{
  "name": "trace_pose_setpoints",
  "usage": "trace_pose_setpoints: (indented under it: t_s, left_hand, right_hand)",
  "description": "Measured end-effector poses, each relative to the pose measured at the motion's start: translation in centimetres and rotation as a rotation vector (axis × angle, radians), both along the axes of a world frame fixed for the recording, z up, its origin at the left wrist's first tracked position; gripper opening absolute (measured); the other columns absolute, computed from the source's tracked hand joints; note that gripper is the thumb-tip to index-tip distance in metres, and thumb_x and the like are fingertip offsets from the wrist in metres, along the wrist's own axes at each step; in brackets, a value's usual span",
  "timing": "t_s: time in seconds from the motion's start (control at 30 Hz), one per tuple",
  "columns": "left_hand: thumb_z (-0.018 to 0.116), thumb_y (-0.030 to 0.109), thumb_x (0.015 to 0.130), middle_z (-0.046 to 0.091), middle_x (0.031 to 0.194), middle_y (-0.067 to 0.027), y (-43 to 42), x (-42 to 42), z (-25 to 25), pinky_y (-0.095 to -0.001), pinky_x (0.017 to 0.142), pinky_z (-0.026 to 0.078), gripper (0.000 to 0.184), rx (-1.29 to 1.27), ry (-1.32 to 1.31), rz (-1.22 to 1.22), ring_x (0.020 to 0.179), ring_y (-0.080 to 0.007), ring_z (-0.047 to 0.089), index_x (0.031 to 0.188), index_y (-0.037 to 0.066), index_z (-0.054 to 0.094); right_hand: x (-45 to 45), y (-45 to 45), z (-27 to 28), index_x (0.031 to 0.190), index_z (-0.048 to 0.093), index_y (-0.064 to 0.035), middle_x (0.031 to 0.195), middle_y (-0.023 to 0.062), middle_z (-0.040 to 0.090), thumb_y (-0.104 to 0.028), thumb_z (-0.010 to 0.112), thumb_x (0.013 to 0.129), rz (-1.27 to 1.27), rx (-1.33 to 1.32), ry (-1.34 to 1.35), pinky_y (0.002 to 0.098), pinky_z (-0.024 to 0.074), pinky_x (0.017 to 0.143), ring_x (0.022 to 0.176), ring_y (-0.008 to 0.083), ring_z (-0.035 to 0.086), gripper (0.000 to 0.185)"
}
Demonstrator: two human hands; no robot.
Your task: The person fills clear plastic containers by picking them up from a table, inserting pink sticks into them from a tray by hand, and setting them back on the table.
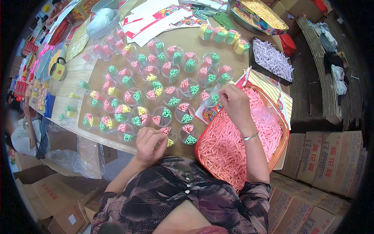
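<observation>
My left hand (150, 145) is closed at the near table edge, fingers curled beside a clear cup of pink and yellow sticks (170, 141). Whether it touches that cup I cannot tell. Over the far end of a red basket (202, 134) full of loose pink sticks (226, 146), my right hand (236, 100) has its fingers pinched together. Anything in that pinch is too small to make out. A clear cup with pink and green sticks (210, 97) stands just left of it. Several similar cups (186, 112) spread across the brown board, holding pink, green and yellow sticks in sections.
A black tray of lilac sticks (271, 58) lies beyond the basket. Behind it, a patterned box (265, 15) holds pale yellow sticks. Printed card sheets (156, 21) cover the far side. Cardboard boxes (323, 160) stack on the right. Another person (25, 134) sits at left.
</observation>
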State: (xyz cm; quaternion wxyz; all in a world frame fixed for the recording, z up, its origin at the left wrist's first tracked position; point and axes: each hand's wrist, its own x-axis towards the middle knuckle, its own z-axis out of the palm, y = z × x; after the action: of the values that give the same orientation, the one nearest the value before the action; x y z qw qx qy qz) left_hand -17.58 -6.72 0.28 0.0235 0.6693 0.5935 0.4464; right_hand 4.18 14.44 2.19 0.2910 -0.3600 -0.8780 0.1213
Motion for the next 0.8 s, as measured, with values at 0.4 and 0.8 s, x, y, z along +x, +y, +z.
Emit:
trace_pose_setpoints:
  t_s: [0.4,0.8]
  left_hand:
    - [0.070,0.004,0.070,0.062,0.093,-0.0040,0.9,0.4,0.9,-0.0314,0.076,0.042,0.019,-0.051,0.064,-0.080,0.082,-0.0219,0.053,0.087,0.006,0.063]
    - [0.066,0.015,0.074,0.056,0.102,-0.0059,7.4,9.2,1.5,-0.0363,0.085,0.040,0.027,-0.282,0.503,-0.864,0.096,-0.0243,0.050,0.099,0.009,0.060]
  right_hand:
    - [-0.1,-0.1,-1.2,0.082,0.060,-0.0043,0.081,0.0055,0.060,-0.005,0.065,0.078,0.087,0.068,-0.016,0.0322,0.0469,0.064,0.066,0.0225,0.057,0.006]
    - [11.1,-6.3,3.6,0.087,0.064,-0.0023,0.085,0.0076,0.061,-0.009,0.066,0.083,-0.147,-0.208,-0.421,0.0318,0.0468,0.065,0.069,0.0235,0.057,0.008]
